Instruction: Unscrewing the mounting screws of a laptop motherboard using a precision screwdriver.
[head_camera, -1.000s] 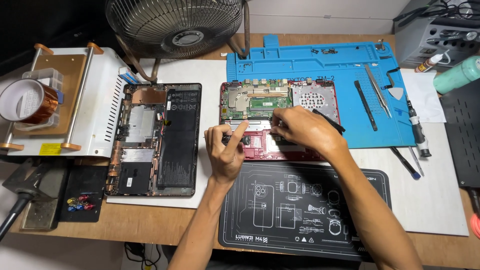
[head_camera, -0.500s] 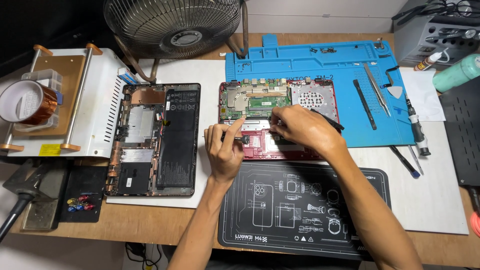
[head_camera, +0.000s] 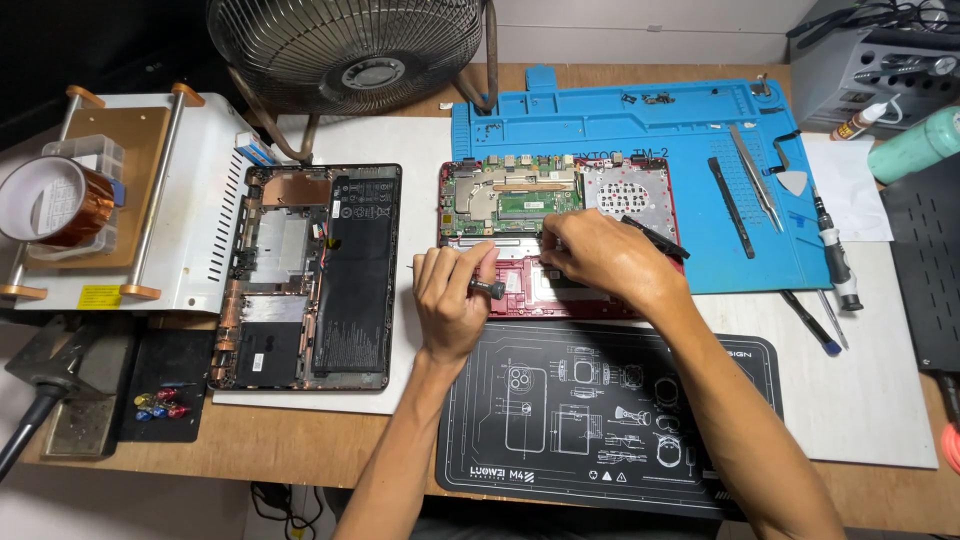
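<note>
Resting near the middle of the frame, the left hand (head_camera: 452, 300) is curled closed around a small dark-handled screwdriver (head_camera: 487, 289), whose handle end pokes out to the right between thumb and fingers. Just right of it, the right hand (head_camera: 600, 258) lies palm down on the opened red laptop base (head_camera: 560, 235), fingers bent and bunched toward the left — whether they pinch anything I cannot tell, though a thin black tool (head_camera: 655, 236) sticks out from behind the knuckles toward the upper right. That red base sits at centre frame, its upper half on the blue silicone work mat (head_camera: 650, 130) and its lower edge near the black printed mat (head_camera: 600, 410) at bottom centre; its green circuit board (head_camera: 505, 192) and perforated metal plate (head_camera: 625, 190) show above the hands. Left of centre, on a white sheet (head_camera: 400, 140), lies a second opened laptop shell (head_camera: 310, 275) with a long black battery. On the blue mat's right side lie a black spudger (head_camera: 732, 205), metal tweezers (head_camera: 755, 175) and a triangular pick (head_camera: 792, 182). A desk fan (head_camera: 350, 50) stands at top centre — to the upper left, a roll of amber tape (head_camera: 55, 200) rests on a white machine (head_camera: 190, 200).
</note>
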